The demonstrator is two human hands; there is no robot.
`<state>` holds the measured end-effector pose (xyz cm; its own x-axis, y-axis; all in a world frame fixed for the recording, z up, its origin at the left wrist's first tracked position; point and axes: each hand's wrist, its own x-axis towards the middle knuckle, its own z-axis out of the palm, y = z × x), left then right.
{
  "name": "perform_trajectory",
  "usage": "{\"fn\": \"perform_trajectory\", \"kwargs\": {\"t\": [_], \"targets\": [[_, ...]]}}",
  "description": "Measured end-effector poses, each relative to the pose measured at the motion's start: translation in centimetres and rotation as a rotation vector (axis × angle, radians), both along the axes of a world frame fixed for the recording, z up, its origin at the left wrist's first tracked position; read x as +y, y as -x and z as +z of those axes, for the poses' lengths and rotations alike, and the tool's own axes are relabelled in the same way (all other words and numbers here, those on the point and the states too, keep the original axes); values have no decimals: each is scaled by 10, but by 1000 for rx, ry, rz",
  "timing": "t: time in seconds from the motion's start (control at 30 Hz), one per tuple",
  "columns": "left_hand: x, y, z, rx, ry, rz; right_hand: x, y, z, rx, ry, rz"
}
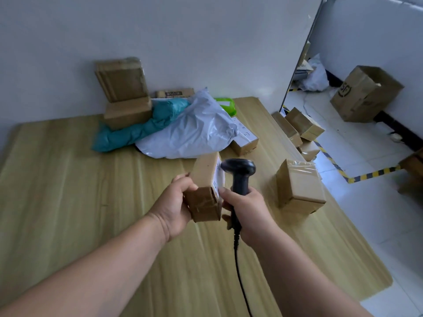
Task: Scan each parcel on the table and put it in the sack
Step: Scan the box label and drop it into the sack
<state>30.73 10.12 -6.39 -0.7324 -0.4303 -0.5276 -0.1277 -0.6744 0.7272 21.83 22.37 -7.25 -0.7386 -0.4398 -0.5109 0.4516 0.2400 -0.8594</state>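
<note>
An open-topped cardboard carton [366, 92] bearing a printed logo is noted on the floor at the right, against the wall; its contents cannot be made out. A white plastic bag [317, 76] lies crumpled further back on the floor, and what it holds cannot be told. The brown parcel [206, 186] is held above the wooden table [68, 179], near its middle, by the left hand [176, 207], whose fingers and thumb are curled round the parcel's near end. The parcel's long axis runs away from the person, with the far end raised slightly; its white-labelled face is turned to the right. The black scanner [240, 177] is gripped by its handle in the right hand [249, 213], fingers wrapped closed round it, with the scanner head directed left at the labelled face from just beside it. A cable is seen hanging from the handle. A taped box [299, 184] stands on the table to the right, apart from the hands. At the far side a grey mailer [192, 131], a teal mailer [142, 129] and stacked boxes [126, 99] are piled against the wall.
</note>
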Motion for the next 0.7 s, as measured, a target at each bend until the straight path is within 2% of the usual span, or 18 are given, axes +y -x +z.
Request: {"fn": "perform_trajectory", "kwargs": {"t": [0.1,0.23,0.3,0.47,0.57,0.7], "targets": [[-17,-35,17,-73,12,-82,-19,-22,14,36,50,23],[-44,-75,38,-264,229,-189,-49,-57,39,200,18,148],[-59,-95,47,-342,307,-122,-64,-76,52,260,3,218],[-110,-158,65,-363,358,15,-101,-113,81,312,-25,354],[-142,-204,69,-371,397,115,-124,-138,98,257,50,467],[-181,-260,68,-367,392,227,-158,-177,122,-3,78,526]]}}
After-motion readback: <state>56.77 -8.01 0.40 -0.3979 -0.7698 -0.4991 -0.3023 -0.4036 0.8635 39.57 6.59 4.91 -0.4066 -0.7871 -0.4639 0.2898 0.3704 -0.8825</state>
